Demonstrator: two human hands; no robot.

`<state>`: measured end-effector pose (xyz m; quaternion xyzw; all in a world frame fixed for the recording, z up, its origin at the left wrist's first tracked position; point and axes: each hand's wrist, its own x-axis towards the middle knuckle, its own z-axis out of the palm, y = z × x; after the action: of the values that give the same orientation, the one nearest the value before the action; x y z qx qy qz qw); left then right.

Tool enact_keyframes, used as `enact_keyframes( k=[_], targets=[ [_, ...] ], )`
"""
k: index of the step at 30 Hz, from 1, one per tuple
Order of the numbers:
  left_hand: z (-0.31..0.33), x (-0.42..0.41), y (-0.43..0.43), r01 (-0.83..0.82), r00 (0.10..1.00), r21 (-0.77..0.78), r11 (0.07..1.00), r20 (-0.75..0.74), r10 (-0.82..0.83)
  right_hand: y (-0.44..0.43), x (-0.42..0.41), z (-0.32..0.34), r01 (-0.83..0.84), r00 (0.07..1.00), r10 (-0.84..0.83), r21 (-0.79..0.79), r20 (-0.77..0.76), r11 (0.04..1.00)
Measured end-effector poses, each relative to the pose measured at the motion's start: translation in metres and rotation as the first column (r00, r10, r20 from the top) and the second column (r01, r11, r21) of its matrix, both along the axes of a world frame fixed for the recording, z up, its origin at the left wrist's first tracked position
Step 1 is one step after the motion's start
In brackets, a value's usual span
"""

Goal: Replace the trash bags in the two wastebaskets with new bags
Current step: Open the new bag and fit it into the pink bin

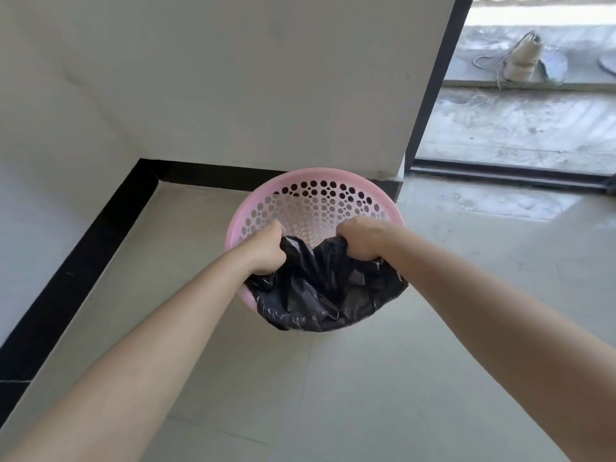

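Evidently at the bagging step, the left hand and right hand, both fisted on the black bag, hold it over the pink wastebasket's near rim at frame centre; next, its mouth probably needs stretching around the far rim.

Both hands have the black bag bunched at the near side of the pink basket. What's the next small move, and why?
Probably stretch the bag's edge toward the far rim. The left hand and right hand grip the black bag, draped over the near rim only; the pink basket shows bare perforated wall beyond.
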<state>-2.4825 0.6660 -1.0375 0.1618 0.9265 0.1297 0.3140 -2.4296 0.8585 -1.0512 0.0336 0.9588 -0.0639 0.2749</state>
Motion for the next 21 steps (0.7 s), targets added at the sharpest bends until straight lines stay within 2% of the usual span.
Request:
enact_keyframes(
  k=[3, 6, 8, 10, 11, 13, 14, 15, 16, 19, 21],
  targets=[
    [0.033, -0.011, -0.003, 0.000, 0.997, 0.094, 0.996, -0.078, 0.007, 0.009, 0.001, 0.031, -0.014, 0.967, 0.042, 0.112, -0.251, 0.994],
    [0.052, -0.031, -0.010, 0.009, 0.970, 0.207, 0.978, -0.239, 0.041, 0.031, -0.003, 0.050, 0.132, 0.905, -0.085, 0.086, -0.416, 0.988],
    [0.054, -0.041, -0.020, 0.014, 0.899, 0.226, 0.974, -0.430, 0.087, 0.049, -0.008, 0.056, 0.241, 0.834, -0.165, 0.079, -0.526, 0.967],
    [0.050, -0.047, -0.031, -0.023, 0.817, 0.295, 0.955, -0.545, 0.188, 0.064, -0.009, 0.061, 0.388, 0.741, -0.349, -0.058, -0.574, 0.920],
    [0.045, -0.050, -0.038, -0.059, 0.821, 0.370, 0.927, -0.510, 0.256, 0.068, -0.008, 0.062, 0.447, 0.695, -0.466, -0.179, -0.547, 0.877],
    [0.037, -0.052, -0.049, -0.173, 0.903, 0.560, 0.810, -0.238, 0.358, 0.068, -0.005, 0.060, 0.502, 0.635, -0.684, -0.480, -0.360, 0.719],
    [0.033, -0.054, -0.054, -0.225, 0.930, 0.603, 0.765, -0.101, 0.353, 0.062, -0.004, 0.058, 0.509, 0.633, -0.739, -0.596, -0.231, 0.622],
    [0.030, -0.055, -0.059, -0.259, 0.943, 0.612, 0.747, -0.005, 0.332, 0.056, -0.003, 0.055, 0.516, 0.644, -0.752, -0.646, -0.141, 0.563],
    [0.029, -0.057, -0.062, -0.298, 0.946, 0.612, 0.733, 0.087, 0.311, 0.051, -0.002, 0.053, 0.518, 0.648, -0.752, -0.654, -0.120, 0.551],
    [0.038, -0.062, -0.071, -0.431, 0.895, 0.610, 0.665, 0.382, 0.229, 0.050, -0.006, 0.047, 0.522, 0.588, -0.791, -0.668, -0.168, 0.530],
    [0.043, -0.065, -0.077, -0.441, 0.870, 0.620, 0.649, 0.474, 0.137, 0.055, -0.009, 0.047, 0.521, 0.568, -0.797, -0.660, -0.206, 0.541]
  ],
)
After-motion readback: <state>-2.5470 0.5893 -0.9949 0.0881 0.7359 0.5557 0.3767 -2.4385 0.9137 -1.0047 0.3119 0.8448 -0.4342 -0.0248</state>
